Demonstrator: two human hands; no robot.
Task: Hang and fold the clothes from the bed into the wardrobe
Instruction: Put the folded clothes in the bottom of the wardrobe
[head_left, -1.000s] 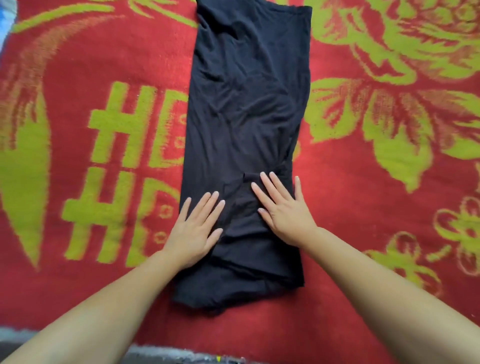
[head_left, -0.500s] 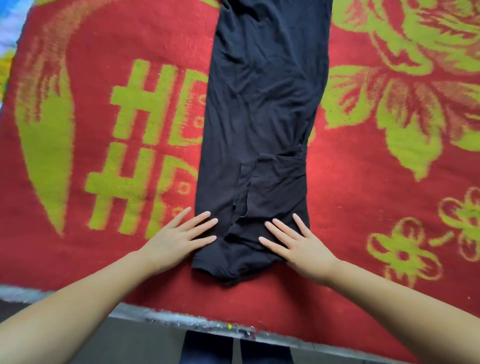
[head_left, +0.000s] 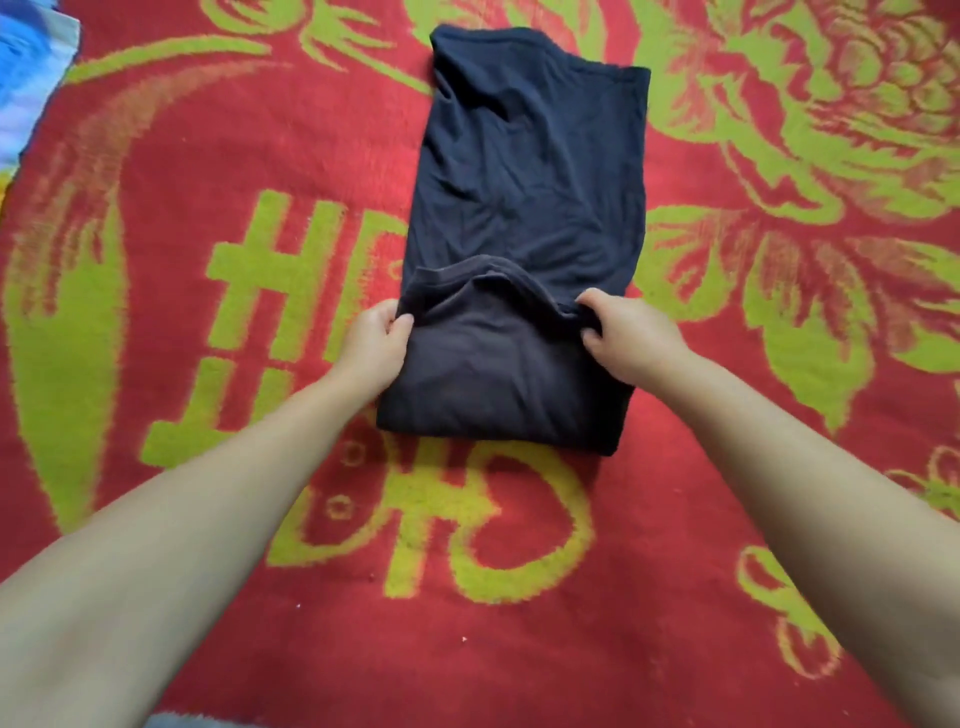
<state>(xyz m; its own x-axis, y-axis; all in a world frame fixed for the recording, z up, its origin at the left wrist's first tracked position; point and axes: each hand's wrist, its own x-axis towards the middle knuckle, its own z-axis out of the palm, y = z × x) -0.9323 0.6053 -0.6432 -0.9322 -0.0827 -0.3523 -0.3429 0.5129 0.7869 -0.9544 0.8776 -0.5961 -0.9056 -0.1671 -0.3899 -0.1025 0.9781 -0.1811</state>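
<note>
From the head view, the left hand and right hand each pinch a corner of the black garment on the red bed blanket, its folded flap between the grips, likely keeping edges square.

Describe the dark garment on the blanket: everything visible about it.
The dark garment is navy or black, soft, thin knit fabric, lightly creased. It lies as a long narrow strip on the red and green blanket, hemmed far end flat. Its near end is doubled over the strip, the collar edge arching across the middle. The left hand pinches that folded edge at one side, the right hand at the other. Nothing else touches it.
</note>
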